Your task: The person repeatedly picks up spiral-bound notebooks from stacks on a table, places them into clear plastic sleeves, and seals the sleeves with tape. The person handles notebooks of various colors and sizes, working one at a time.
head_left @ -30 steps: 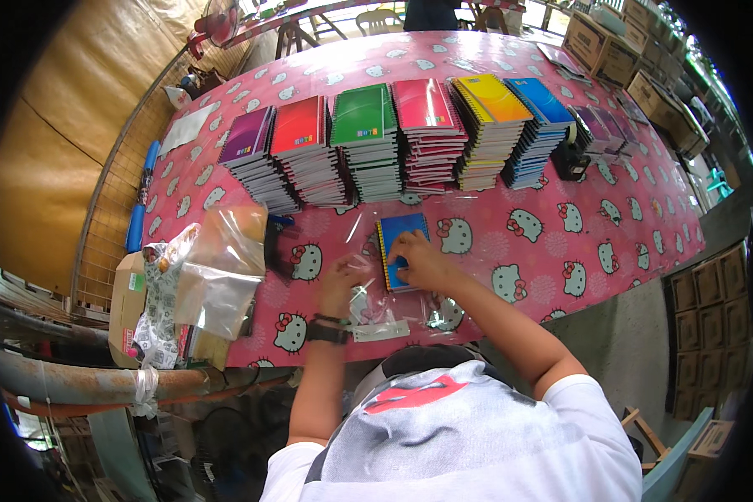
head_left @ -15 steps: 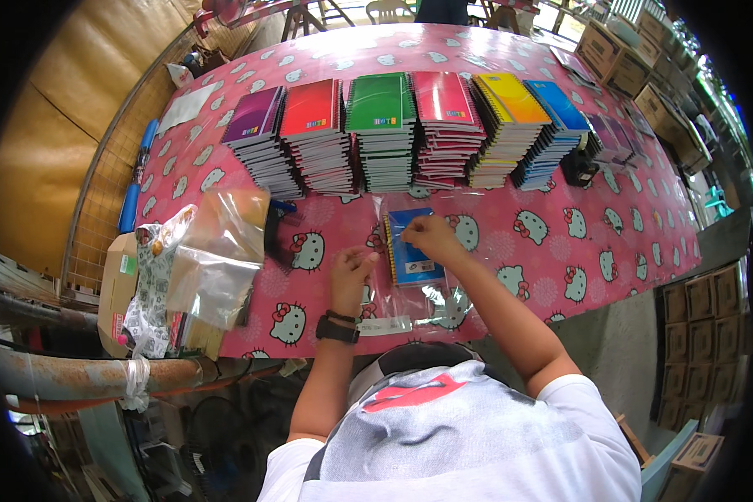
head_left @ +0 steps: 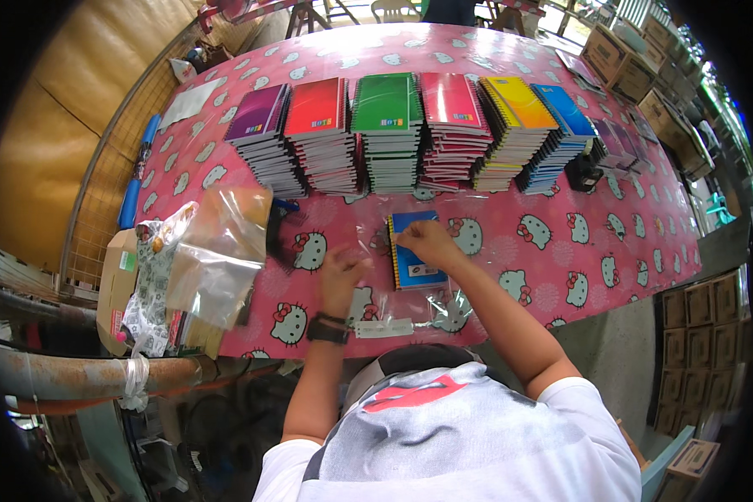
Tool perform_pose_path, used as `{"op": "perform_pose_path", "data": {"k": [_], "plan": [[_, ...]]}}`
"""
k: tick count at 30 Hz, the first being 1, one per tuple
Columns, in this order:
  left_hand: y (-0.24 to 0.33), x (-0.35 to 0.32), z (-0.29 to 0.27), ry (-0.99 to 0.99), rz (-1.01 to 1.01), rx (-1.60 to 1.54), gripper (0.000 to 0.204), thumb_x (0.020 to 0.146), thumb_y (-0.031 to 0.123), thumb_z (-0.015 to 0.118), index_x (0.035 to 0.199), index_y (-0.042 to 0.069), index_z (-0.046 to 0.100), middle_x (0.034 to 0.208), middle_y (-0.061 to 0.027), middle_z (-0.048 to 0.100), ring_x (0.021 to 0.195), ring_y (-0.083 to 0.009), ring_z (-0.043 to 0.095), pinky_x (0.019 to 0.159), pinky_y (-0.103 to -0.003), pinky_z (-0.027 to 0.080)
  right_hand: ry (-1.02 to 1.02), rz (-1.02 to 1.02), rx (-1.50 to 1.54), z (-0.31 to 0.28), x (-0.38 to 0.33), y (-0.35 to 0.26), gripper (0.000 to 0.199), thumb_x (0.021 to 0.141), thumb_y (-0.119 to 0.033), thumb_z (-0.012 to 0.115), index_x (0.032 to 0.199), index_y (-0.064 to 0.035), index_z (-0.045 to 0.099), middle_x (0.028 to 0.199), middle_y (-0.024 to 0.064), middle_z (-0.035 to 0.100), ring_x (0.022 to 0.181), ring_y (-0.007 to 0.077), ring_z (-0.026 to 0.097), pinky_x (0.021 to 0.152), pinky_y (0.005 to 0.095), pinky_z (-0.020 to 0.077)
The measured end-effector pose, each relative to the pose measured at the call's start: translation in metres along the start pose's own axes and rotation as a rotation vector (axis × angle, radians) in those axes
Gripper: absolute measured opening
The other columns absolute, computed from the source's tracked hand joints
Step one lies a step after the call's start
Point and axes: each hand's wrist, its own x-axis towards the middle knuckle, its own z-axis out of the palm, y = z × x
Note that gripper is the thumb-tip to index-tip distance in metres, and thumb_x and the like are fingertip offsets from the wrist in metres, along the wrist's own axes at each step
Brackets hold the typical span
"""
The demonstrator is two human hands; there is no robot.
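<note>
A small blue notebook (head_left: 417, 275) with a yellow spiral along its left edge lies on the table close in front of me. A pale label is stuck near the bottom of its cover. Thin clear plastic film (head_left: 378, 294) shows around the notebook, its outline hard to follow. My right hand (head_left: 429, 243) rests over the upper cover, fingertips pinched together near the spiral. To the left of the notebook, my left hand (head_left: 343, 274) hovers with curled fingers, apart from the spiral. What either pinch holds, if anything, I cannot make out.
Behind the notebook stand tall stacks of spiral notebooks: purple, red, green (head_left: 386, 105), pink, yellow and blue. Clear plastic sleeves (head_left: 217, 255) lie at the left. A black object (head_left: 583, 173) sits by the blue stack. A paper strip (head_left: 384, 327) lies near the front edge.
My left hand has drawn slightly left, away from the notebook. My right hand has stayed over the cover, still pinched. The whole view has shifted a little.
</note>
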Motion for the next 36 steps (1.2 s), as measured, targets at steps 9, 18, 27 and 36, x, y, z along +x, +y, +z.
{"op": "perform_pose_path", "data": {"k": [9,18,27,36], "plan": [[-0.032,0.013,-0.002,-0.011,0.135,0.03,0.043,0.073,0.0,0.067,0.11,-0.001,0.045,0.084,-0.0068,0.062,0.077,-0.0139,0.059,0.068,-0.026,0.048,-0.152,-0.01,0.101,-0.004,0.002,-0.004,0.025,0.075,-0.022,0.07,0.076,0.0027,0.067,0.074,0.0095,0.067,0.066,0.0147,0.059,0.063,0.0301,0.0457],[0.006,-0.002,0.015,-0.07,0.836,1.067,0.036,0.079,0.005,0.053,0.115,-0.001,0.053,0.118,-0.0179,0.053,0.105,-0.0351,0.05,0.09,-0.043,0.04,-0.157,0.045,0.046,-0.01,0.001,-0.009,0.02,0.074,-0.019,0.066,0.074,0.001,0.066,0.071,0.0105,0.065,0.068,0.0159,0.059,0.066,0.0317,0.046],[-0.017,0.046,0.028,0.151,0.714,0.66,0.039,0.091,0.009,0.046,0.129,-0.002,0.043,0.127,-0.02,0.048,0.114,-0.0334,0.049,0.096,-0.041,0.038,-0.181,0.071,0.079,-0.017,0.004,-0.006,0.017,0.072,-0.016,0.063,0.076,-0.0006,0.069,0.076,0.0136,0.067,0.074,0.0228,0.064,0.069,0.0325,0.0483],[-0.039,0.018,0.026,-0.223,0.624,0.705,0.053,0.097,0.027,0.038,0.141,0.001,0.026,0.146,-0.0197,0.025,0.138,-0.0342,0.018,0.111,-0.043,0.014,-0.428,-0.571,-0.79,-0.028,-0.02,-0.005,0.066,0.064,-0.023,0.077,0.124,-0.0109,0.054,0.134,0.0106,0.048,0.122,0.0307,0.043,0.095,0.0562,0.0343]]}}
